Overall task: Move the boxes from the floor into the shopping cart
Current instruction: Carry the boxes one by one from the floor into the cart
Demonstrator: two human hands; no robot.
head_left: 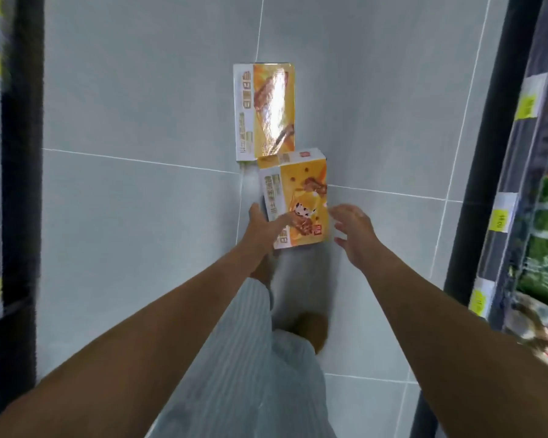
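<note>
Two yellow-and-white boxes lie on the grey tiled floor, one beyond the other. The near box [298,200] is between my hands. My left hand [263,226] reaches its left side, the index finger lying across the front face and the thumb by the left edge. My right hand [351,229] hovers just right of it, fingers spread, with a small gap to the box. The far box [264,110] lies flat further up the aisle, its glossy top catching glare. No shopping cart is in view.
I stand in a narrow aisle. A dark shelf unit [19,184] with yellow price tags lines the left side. Another shelf [525,200] with green packets and price labels lines the right. My striped trouser legs and feet [310,327] are below the hands.
</note>
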